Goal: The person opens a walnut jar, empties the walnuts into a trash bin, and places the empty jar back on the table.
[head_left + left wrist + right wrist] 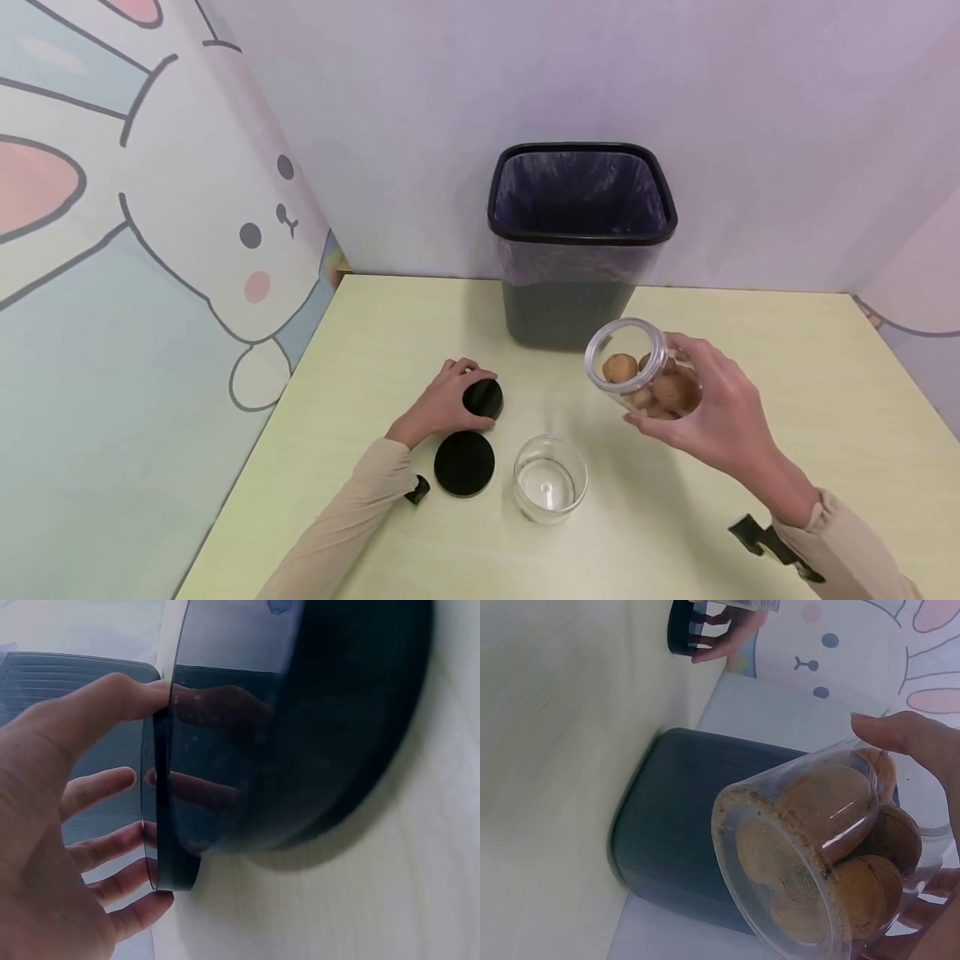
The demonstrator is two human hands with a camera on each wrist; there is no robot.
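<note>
In the head view my right hand (723,417) grips a clear jar (628,387), raised above the table and tilted with its uncovered mouth toward the left. Several brown walnuts (866,889) lie inside it; brown crumbs show around the jar's base in the right wrist view. On the left, my left hand (444,402) holds a black lid (483,399) by its edge, thumb on one side and fingers on the other. A second black lid (464,463) lies on the table just below that hand. Between the hands stands a clear glass jar (550,479), uncovered, with nothing seen in it.
A dark bin (573,292) with a black rim and a liner stands at the back of the pale table (405,317). Behind it rises a plain wall (420,150). A wall with a cartoon rabbit (217,225) borders the left side.
</note>
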